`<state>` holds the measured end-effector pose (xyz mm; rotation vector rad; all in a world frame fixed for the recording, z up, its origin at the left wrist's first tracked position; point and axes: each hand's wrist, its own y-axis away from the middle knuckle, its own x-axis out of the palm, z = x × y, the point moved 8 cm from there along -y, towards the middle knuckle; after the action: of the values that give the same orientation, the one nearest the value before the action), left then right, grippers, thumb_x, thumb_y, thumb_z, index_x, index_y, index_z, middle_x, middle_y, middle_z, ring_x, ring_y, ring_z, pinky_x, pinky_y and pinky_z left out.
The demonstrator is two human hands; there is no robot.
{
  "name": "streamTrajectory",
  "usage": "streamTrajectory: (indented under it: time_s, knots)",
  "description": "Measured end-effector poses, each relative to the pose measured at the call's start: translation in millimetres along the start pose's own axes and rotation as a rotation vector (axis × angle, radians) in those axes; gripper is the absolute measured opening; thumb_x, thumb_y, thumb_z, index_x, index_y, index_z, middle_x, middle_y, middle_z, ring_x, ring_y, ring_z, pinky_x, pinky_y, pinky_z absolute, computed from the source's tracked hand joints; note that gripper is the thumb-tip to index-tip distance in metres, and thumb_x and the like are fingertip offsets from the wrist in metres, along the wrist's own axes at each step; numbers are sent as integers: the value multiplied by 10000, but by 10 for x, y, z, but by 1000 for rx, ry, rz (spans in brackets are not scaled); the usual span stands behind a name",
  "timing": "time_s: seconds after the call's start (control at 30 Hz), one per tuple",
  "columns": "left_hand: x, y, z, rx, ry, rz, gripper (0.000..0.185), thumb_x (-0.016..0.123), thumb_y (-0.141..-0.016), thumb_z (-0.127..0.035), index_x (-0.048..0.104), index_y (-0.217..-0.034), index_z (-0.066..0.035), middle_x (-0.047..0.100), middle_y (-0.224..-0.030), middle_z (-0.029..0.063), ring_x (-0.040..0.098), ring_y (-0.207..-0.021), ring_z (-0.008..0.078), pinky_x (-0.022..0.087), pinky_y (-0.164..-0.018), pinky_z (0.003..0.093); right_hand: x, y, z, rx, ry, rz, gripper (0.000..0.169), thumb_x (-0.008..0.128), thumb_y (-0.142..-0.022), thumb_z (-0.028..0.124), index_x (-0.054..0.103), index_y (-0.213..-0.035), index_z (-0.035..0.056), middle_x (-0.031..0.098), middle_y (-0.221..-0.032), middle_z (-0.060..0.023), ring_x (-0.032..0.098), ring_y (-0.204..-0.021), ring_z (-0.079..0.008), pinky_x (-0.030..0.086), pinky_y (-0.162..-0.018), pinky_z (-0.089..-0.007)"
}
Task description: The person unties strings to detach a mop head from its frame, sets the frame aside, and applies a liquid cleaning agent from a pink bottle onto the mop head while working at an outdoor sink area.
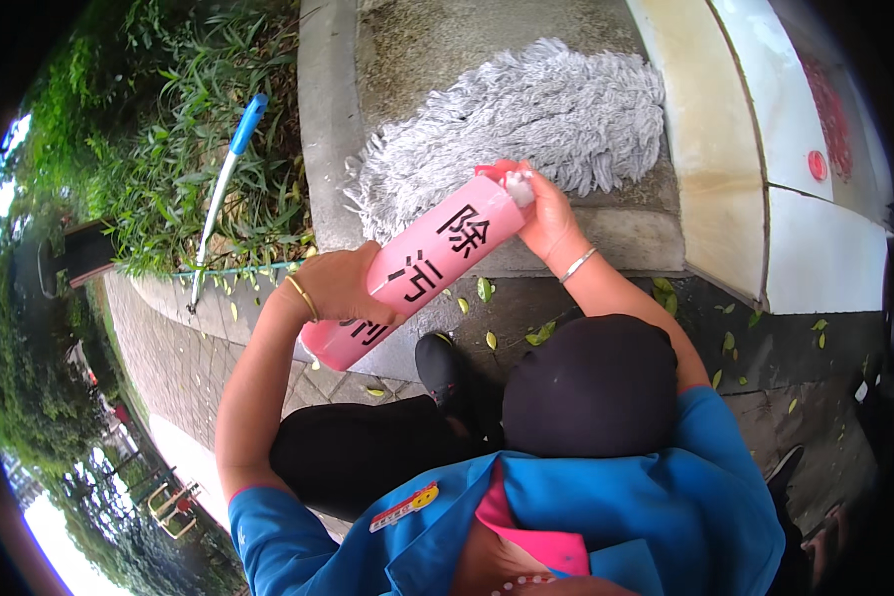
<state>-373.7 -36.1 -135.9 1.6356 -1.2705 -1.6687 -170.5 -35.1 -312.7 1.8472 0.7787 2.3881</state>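
A pink bottle (425, 261) bearing large dark writing lies slanted across the middle of the head view, held between both hands. My left hand (343, 287), with a gold-coloured bangle at the wrist, grips its lower body. Around the neck end at the upper right is my right hand (547, 220), a silver bangle on that wrist; red plastic and something white show beside its fingers. Just beyond the bottle, a grey string mop head (536, 112) is spread over the concrete. How the mop head is fixed is hidden.
Left of the concrete kerb (331, 119), a white pole with a blue grip (247, 123) leans among green plants. A pale stone block (819, 253) stands at the right. Fallen leaves (540, 333) dot the dark paving near my shoes.
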Motion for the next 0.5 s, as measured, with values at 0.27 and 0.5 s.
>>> streamTrajectory:
  time_s: [0.27, 0.5]
  knots:
    - [180, -150, 134, 84, 40, -63, 844, 793, -608, -609, 528, -1116, 12, 687, -953, 240, 680, -913, 397, 535, -840, 433, -2, -13, 32, -65, 56, -20, 328, 559, -1002, 228, 571, -1230, -8, 641, -1269, -206, 624, -1170, -282, 482, -1026, -414]
    - [392, -332, 201, 142, 156, -120, 858, 847, -601, -439, 473, -1247, -17, 660, -1051, 241, 659, -987, 402, 526, -863, 444, 35, 16, 123, -102, -12, -89, 287, 595, -986, 162, 568, -1207, -20, 654, -1207, -202, 654, -1125, -291, 542, -991, -422]
